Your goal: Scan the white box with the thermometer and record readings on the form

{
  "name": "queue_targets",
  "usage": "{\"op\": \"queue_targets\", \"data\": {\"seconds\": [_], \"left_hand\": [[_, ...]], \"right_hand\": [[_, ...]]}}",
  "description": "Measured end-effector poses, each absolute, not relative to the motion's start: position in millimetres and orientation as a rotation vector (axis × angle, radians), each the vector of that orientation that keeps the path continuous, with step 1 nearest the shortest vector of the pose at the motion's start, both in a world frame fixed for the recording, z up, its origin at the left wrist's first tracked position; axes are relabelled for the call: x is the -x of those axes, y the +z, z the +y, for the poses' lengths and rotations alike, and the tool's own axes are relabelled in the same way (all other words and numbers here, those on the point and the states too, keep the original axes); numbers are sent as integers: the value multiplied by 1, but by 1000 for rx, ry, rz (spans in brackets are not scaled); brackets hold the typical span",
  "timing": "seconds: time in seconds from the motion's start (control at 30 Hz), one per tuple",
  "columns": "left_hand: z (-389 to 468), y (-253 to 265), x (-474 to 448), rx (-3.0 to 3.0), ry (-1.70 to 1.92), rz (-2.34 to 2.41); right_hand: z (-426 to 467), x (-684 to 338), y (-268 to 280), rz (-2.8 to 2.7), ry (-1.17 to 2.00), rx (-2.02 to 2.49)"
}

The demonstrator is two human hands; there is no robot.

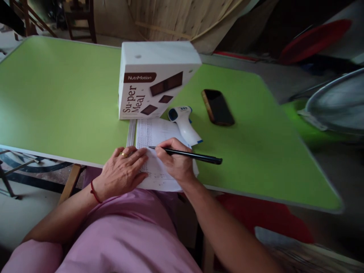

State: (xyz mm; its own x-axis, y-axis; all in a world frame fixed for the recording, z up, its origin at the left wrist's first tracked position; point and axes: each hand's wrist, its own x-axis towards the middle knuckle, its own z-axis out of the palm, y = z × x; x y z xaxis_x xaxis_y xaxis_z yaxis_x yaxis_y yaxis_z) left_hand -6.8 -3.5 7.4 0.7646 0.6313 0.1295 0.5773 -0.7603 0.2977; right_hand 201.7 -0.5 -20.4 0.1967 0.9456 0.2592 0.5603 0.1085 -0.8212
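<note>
A sheet of paper (pixel 159 178) covered in rows of small writing lies at the near edge of the green table. My right hand (pixel 176 161) pinches a black pen (pixel 199 155), its tip down on the sheet and its back end pointing right. Flat across the paper's left side rests my left hand (pixel 123 168), fingers stretched out, with a ring and a red string bracelet. Just beyond the sheet, a white infrared thermometer (pixel 184 123) lies partly over the paper's upper right. The lower right part of the paper is hidden under my right hand.
Behind the paper stands a white NutriMotion box (pixel 159 83) on the green table (pixel 62 87). A phone (pixel 218 107) lies to the right, dark screen up. Wooden chairs (pixel 81 19) stand beyond the far left edge, and a green tub (pixel 307 125) is off the right side.
</note>
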Motion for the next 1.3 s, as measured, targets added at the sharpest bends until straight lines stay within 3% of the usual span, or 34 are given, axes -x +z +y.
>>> {"op": "queue_targets", "data": {"seconds": [1.3], "left_hand": [[-5, 6, 8, -2751, 329, 966]], "right_hand": [[1, -201, -27, -1459, 456, 1505]]}}
